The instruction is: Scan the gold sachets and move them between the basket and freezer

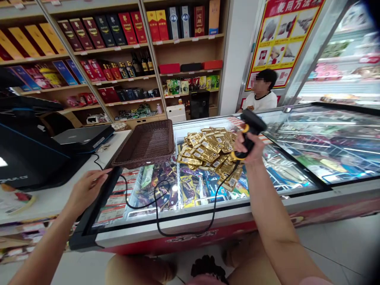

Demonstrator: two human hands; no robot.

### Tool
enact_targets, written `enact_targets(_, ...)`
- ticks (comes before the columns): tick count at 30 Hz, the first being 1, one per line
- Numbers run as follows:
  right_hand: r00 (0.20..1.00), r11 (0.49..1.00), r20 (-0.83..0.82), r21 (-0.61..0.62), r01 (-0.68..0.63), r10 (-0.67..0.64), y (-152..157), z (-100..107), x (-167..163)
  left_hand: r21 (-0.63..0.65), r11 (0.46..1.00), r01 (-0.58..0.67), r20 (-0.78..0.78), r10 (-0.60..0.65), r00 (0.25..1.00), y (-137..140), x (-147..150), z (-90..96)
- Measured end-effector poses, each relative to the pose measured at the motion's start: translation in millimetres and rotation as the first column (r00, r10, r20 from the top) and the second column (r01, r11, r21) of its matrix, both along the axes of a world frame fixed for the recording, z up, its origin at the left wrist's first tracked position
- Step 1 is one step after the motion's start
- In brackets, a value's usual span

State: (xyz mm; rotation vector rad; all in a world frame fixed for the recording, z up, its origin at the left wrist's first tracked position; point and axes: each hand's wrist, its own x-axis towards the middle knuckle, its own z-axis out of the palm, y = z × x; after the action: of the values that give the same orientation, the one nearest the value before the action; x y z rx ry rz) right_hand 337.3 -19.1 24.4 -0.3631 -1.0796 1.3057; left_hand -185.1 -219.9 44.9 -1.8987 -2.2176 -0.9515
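Black plastic barcode scanner [251, 128], yellow-trimmed: my right hand [247, 148] is gripping its handle, fingers wrapped tight around it, head aiming away over the glass. Gold foil packets [209, 152], heaped: lying on the freezer lid [297, 174] just left of my right fingers, some touching the handle's base. Black cable [157, 215]: trailing from below my right fingers, looping across the glass toward my left hand [87, 188]. Left fingers are reaching forward, pressed loosely together, tips resting at the counter edge [59, 198] beside the cable. Brown woven basket [145, 144]: sitting just beyond my left fingertips. A person in white [261, 99] is sitting beyond the freezer.
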Motion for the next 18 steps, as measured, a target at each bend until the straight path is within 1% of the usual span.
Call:
enact_targets(1,0.998,0.998,0.000,-0.005,-0.055,0.055,-1,-1,-9,-0.010,0.998,0.058,0.002,-0.058,0.998,16,14,1.1)
enact_targets(3,0.993,0.993,-0.004,-0.012,-0.121,0.121,-2,-3,-27,0.042,0.989,0.140,-0.042,-0.138,0.990,46,49,3.8)
enact_targets(4,0.991,0.991,-0.009,-0.016,-0.131,0.131,-2,-4,-35,0.068,0.980,0.188,-0.033,-0.187,0.982,61,70,5.2)
enact_targets(6,0.992,0.992,-0.020,-0.020,-0.127,0.127,-2,-6,-43,0.090,0.945,0.315,0.039,-0.320,0.947,92,117,6.8)
enact_targets(8,0.993,0.993,-0.028,-0.024,-0.117,0.116,0,-7,-45,0.070,0.905,0.419,0.061,-0.423,0.904,125,165,6.3)
enact_targets(9,0.993,0.993,-0.028,-0.029,-0.117,0.117,1,-8,-46,0.034,0.898,0.438,0.077,-0.439,0.895,143,188,5.1)
enact_targets(10,0.992,0.992,-0.027,-0.036,-0.121,0.120,2,-8,-46,-0.024,0.903,0.430,0.086,-0.426,0.901,161,208,3.4)
enact_targets(11,0.992,0.991,-0.026,-0.046,-0.127,0.126,2,-9,-46,-0.053,0.905,0.422,0.089,-0.416,0.905,181,225,1.2)
enact_targets(13,0.989,0.987,-0.024,-0.070,-0.146,0.145,3,-11,-48,-0.074,0.918,0.390,0.103,-0.382,0.918,219,251,-4.5)
enact_targets(16,0.983,0.979,-0.038,-0.089,-0.182,0.179,4,-12,-52,-0.121,0.945,0.304,0.153,-0.285,0.946,267,270,-16.6)
enact_targets(18,0.978,0.974,-0.054,-0.095,-0.207,0.203,4,-13,-55,-0.158,0.950,0.270,0.197,-0.238,0.951,288,276,-26.0)
